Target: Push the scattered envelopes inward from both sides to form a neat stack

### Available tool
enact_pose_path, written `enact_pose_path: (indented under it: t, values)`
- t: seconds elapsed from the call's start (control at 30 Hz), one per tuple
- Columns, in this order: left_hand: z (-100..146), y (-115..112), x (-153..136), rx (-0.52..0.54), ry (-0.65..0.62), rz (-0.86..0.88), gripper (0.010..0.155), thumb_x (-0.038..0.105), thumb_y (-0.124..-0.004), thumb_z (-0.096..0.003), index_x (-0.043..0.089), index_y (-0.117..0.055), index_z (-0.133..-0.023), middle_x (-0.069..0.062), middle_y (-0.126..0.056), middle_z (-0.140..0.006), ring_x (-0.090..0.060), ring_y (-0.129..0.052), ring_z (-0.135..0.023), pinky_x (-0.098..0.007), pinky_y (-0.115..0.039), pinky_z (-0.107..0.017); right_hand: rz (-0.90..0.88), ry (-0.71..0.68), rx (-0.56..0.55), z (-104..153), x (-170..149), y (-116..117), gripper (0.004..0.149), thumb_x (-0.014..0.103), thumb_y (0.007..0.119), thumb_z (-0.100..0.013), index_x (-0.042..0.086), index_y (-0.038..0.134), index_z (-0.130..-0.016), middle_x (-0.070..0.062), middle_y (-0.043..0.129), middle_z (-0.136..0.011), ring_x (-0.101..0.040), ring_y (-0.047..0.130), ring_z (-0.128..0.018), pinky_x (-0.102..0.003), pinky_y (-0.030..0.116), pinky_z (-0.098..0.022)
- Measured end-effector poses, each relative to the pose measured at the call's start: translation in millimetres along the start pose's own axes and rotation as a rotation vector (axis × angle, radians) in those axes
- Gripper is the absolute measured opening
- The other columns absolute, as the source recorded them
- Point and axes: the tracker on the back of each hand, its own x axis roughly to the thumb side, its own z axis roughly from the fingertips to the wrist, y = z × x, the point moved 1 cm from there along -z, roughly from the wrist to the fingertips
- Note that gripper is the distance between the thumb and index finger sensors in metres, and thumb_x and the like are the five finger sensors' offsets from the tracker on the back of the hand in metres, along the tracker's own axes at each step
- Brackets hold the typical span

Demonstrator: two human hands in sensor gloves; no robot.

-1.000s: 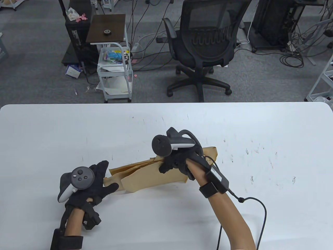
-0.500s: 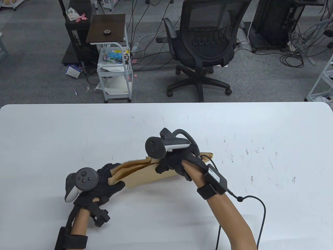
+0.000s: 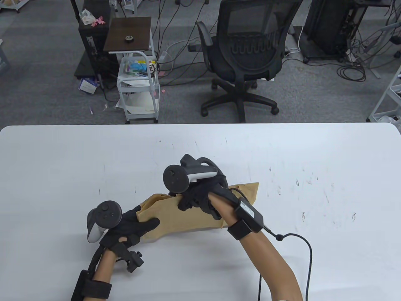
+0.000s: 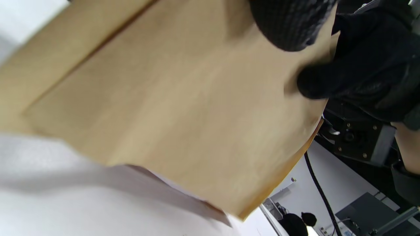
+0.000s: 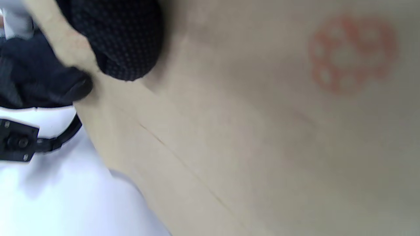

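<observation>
Several brown paper envelopes (image 3: pixel 188 218) lie bunched in one overlapping pile at the middle front of the white table (image 3: pixel 313 150). My left hand (image 3: pixel 141 221) grips the pile's left end, thumb on top and fingers behind the edge. My right hand (image 3: pixel 195 199) grips the pile's top middle, fingers curled over the far edge. In the left wrist view the envelopes (image 4: pixel 183 108) fill the frame, with one of my fingertips (image 4: pixel 288 23) on them. The right wrist view shows the envelopes (image 5: pixel 262 131) close up with a faint red stamp (image 5: pixel 352 54) and a fingertip (image 5: pixel 128 42) pressing on the paper.
A black cable (image 3: pixel 308 250) runs from my right wrist over the table's front. Beyond the far edge stand an office chair (image 3: pixel 247 53) and a small white cart (image 3: pixel 138 84).
Both hands have moved inward. The left hand slid right onto the pile's left end and its thumb now lies on top. The right hand shifted left, and the envelopes are bunched closer together.
</observation>
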Motion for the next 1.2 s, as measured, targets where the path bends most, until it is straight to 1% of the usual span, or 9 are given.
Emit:
enact_pose_path:
  t: [0.23,0.37,0.47,0.63,0.8,0.9,0.97,1.13,1.2]
  values:
    - [-5.3,-19.3,-8.2,-0.122,0.019,0.063,0.07,0.046,-0.079,-0.0456,0.031,-0.052,-0.108,-0.003,-0.072,-0.11,-0.047,-0.066,-0.104,-0.064,-0.053,-0.076,0.04,-0.02,0.008,-8.3,13.1,13.6,0.063,0.033,0.086,-0.04,0.005,0.069,-0.094,-0.005,0.096,-0.075,-0.026,0.1,-0.06,-0.058,0.071,-0.063]
    - [-6.2,-26.7,0.4,-0.034,0.025,-0.013,0.06,0.043,-0.08,-0.046,0.028,-0.065,-0.102,-0.001,-0.087,-0.099,-0.04,-0.079,-0.098,-0.06,-0.063,-0.073,0.146,-0.047,-0.078,-7.4,24.9,13.4,0.056,0.031,0.087,-0.039,0.006,0.076,-0.088,-0.001,0.099,-0.067,-0.02,0.104,-0.051,-0.053,0.076,-0.061]
    - [-4.3,-30.0,2.5,0.089,0.038,-0.014,0.045,0.04,-0.082,-0.0449,0.034,-0.082,-0.089,0.003,-0.101,-0.08,-0.031,-0.093,-0.085,-0.053,-0.073,-0.068,0.135,-0.035,-0.151,-0.4,23.6,11.9,0.062,0.036,0.086,-0.039,0.005,0.072,-0.091,-0.003,0.098,-0.071,-0.023,0.102,-0.056,-0.055,0.073,-0.062]
    - [-1.8,-27.6,8.1,0.157,0.011,-0.142,0.042,0.041,-0.081,-0.044,0.036,-0.084,-0.085,0.005,-0.103,-0.076,-0.027,-0.096,-0.081,-0.051,-0.076,-0.066,0.036,-0.008,-0.258,45.1,2.4,-7.8,0.094,0.047,0.078,-0.042,-0.006,0.033,-0.106,-0.022,0.066,-0.104,-0.045,0.073,-0.089,-0.07,0.052,-0.068]
    - [1.3,-26.0,7.5,0.185,0.002,-0.175,0.041,0.041,-0.081,-0.0441,0.035,-0.084,-0.085,0.005,-0.103,-0.076,-0.028,-0.096,-0.081,-0.052,-0.076,-0.066,-0.022,0.145,-0.443,126.6,-44.8,-14.7,0.11,0.055,0.073,-0.042,-0.01,0.013,-0.106,-0.035,0.034,-0.113,-0.061,0.043,-0.098,-0.077,0.036,-0.067]
    - [0.7,-26.8,8.0,0.178,0.001,-0.167,0.041,0.041,-0.081,-0.0442,0.035,-0.084,-0.085,0.005,-0.103,-0.076,-0.029,-0.096,-0.081,-0.052,-0.075,-0.066,-0.078,0.289,-0.404,172.7,-81.5,17.4,0.119,0.06,0.07,-0.041,-0.015,-0.001,-0.1,-0.043,0.011,-0.11,-0.069,0.023,-0.096,-0.08,0.026,-0.065]
    - [-0.5,-28.8,8.0,0.17,-0.008,-0.169,0.041,0.041,-0.081,-0.0442,0.036,-0.084,-0.085,0.005,-0.103,-0.076,-0.028,-0.096,-0.082,-0.052,-0.075,-0.067,-0.215,0.357,-0.37,203.3,-111.6,62.8,0.12,0.061,0.071,-0.04,-0.017,-0.002,-0.096,-0.046,0.003,-0.106,-0.073,0.016,-0.093,-0.081,0.024,-0.063]
    - [-2.6,-34.3,10.0,0.132,-0.024,-0.159,0.041,0.041,-0.081,-0.0444,0.036,-0.083,-0.085,0.007,-0.102,-0.077,-0.029,-0.095,-0.083,-0.053,-0.074,-0.067,-0.628,0.341,-0.22,215.0,-147.1,150.0,0.129,0.06,0.075,-0.038,-0.02,-0.012,-0.091,-0.049,-0.002,-0.101,-0.075,0.013,-0.091,-0.083,0.022,-0.062]
    - [-2.4,-37.1,12.1,0.119,-0.042,-0.149,0.041,0.041,-0.081,-0.0445,0.036,-0.083,-0.086,0.006,-0.102,-0.077,-0.029,-0.094,-0.083,-0.054,-0.073,-0.068,-0.722,0.283,-0.244,208.0,-152.4,167.4,0.13,0.059,0.077,-0.038,-0.02,-0.012,-0.091,-0.049,-0.001,-0.101,-0.075,0.014,-0.09,-0.083,0.024,-0.061]
